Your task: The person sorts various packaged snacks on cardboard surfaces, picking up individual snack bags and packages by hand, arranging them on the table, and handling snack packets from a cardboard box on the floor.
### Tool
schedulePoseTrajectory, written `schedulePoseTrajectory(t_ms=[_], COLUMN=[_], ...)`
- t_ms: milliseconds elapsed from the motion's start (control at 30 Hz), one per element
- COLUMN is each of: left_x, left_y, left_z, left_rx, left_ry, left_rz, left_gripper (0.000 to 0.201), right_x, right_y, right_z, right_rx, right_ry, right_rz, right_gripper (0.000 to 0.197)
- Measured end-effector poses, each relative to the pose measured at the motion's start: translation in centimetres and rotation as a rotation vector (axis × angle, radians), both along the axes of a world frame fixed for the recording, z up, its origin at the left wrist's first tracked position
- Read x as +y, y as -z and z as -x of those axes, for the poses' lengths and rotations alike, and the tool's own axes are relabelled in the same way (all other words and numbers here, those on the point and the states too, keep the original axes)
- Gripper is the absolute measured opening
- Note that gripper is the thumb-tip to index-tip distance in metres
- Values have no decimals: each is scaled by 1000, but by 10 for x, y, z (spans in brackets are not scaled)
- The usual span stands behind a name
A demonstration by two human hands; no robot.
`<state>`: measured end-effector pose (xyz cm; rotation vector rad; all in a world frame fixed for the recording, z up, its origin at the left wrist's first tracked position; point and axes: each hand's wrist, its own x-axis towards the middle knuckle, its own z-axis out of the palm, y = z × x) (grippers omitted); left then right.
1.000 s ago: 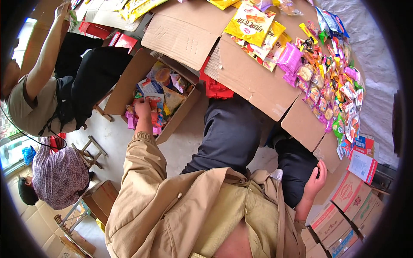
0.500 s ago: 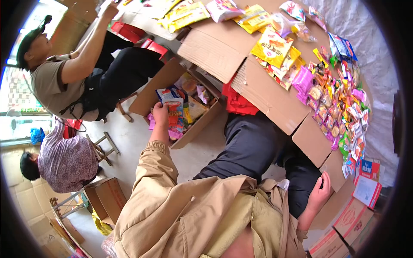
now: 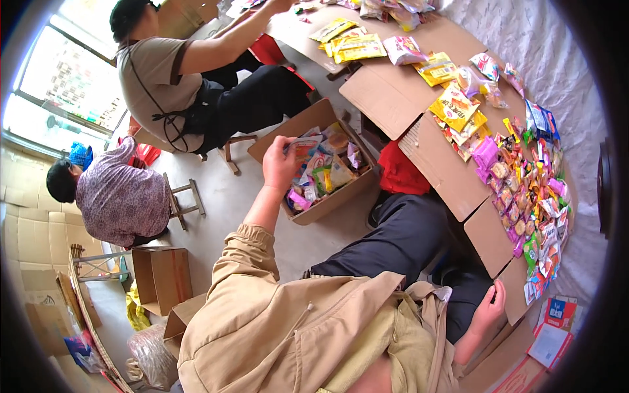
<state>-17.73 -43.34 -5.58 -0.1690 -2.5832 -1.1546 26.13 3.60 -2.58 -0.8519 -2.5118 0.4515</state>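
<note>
My left hand point(image 3: 279, 164) is at the left side of an open cardboard box point(image 3: 327, 211), its fingers bent together beside the box's raised flap. What they pinch, if anything, I cannot make out. Several wrapped snacks fill the box, among them a clear-wrapped snack point(image 3: 341, 173) and a small pink packet point(image 3: 299, 199). My right hand point(image 3: 488, 310) rests by the near edge of a cardboard-covered table point(image 3: 438, 169), with a gap between its thumb and fingers and nothing visible in it. A heap of small wrapped sweets point(image 3: 521, 196) lies on the table above that hand.
Yellow snack packets point(image 3: 455, 108) lie along the table. A red thing point(image 3: 401, 171) hangs under its edge. At the left sit a person in a grey-brown shirt point(image 3: 149, 75) and another in a patterned top point(image 3: 121, 193) near a wooden stool point(image 3: 189, 204). An open carton point(image 3: 160, 280) stands on the floor.
The view has swung left, so the box and table appear farther right. My left hand has drawn back from over the packets to the box's left side. My right hand stays by the table edge.
</note>
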Motion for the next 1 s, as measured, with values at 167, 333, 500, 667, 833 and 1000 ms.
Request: schedulePoseTrajectory(t_ms=[167,333,500,667,833,1000], left_x=[15,39,78,116,158,203], left_y=[-36,-83,-135,-151,-149,-136], left_z=[-22,-52,-86,-108,-133,-170], left_rx=[63,-2,-193,-157,-458,-721], left_ry=[77,196,454,598,784,844], left_rz=[-82,-196,-554,-642,-1041,-1308], left_gripper=[9,10,9,15,13,15], right_x=[-4,0,-18,-63,-96,-118], right_y=[-2,3,-13,-53,-94,-88], right_z=[-4,-19,-27,8,57,79], right_rx=[22,56,81,158,292,368], right_ry=[-15,-20,-30,-278,-605,-595], right_rz=[-27,-42,16,120,211,247], right_gripper=[23,23,26,41,74,100])
